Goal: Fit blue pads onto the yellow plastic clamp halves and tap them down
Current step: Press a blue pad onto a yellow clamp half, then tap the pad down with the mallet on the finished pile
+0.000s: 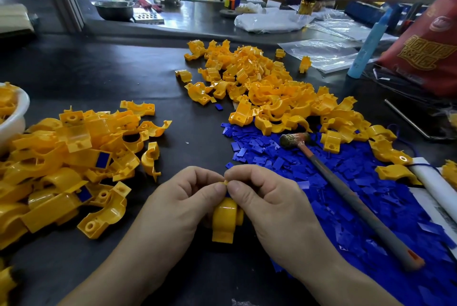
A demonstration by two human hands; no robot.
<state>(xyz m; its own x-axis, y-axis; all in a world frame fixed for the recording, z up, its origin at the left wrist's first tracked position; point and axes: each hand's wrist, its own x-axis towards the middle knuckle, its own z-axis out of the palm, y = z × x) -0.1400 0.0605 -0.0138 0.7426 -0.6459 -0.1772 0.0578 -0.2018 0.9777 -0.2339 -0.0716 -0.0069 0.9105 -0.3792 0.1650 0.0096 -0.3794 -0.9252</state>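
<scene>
A yellow clamp half [226, 219] stands on the dark table between my hands, low in the middle of the head view. My left hand [183, 201] and my right hand [262, 196] both pinch its top end with thumbs and fingertips; a sliver of blue pad shows just under my right thumb. A heap of loose blue pads [346, 187] spreads to the right. On it lies a small hammer [346, 196] with a long grey handle. Bare yellow halves [267, 88] are piled behind the pads. At the left lies a pile of yellow halves with blue pads [74, 169].
A white bowl [14, 112] with yellow parts stands at the left edge. A red bag [425, 43], a light blue tube [368, 43] and clear plastic bags [321, 50] lie at the back right. A person sits at the far bench. A white roll [435, 184] lies at the right.
</scene>
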